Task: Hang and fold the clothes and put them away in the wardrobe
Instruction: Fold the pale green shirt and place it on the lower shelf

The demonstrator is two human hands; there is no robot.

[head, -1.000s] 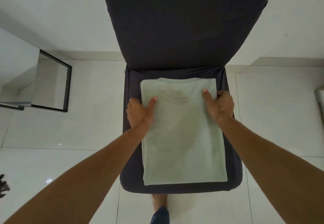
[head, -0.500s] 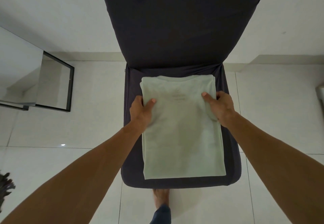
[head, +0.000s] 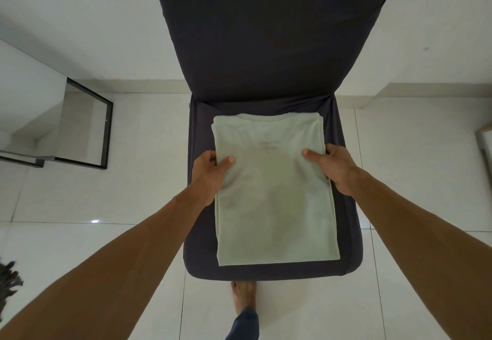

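A pale green T-shirt (head: 274, 206), folded into a long rectangle, lies on the seat of a dark chair (head: 266, 46). My left hand (head: 210, 172) pinches its left edge a little below the collar end, thumb on top and fingers under the cloth. On the opposite edge my right hand (head: 332, 166) pinches the shirt the same way. The far end of the shirt looks slightly raised off the seat.
The chair's tall back stands against a white wall. A black-framed mirror (head: 87, 129) leans at the left on the white tiled floor. My bare foot (head: 243, 299) is under the seat's front edge. A dark object (head: 8, 283) pokes in at the left edge.
Both hands went from resting on the shirt's sides to pinching its edges. The far end of the shirt has shifted slightly toward me and begun to lift.
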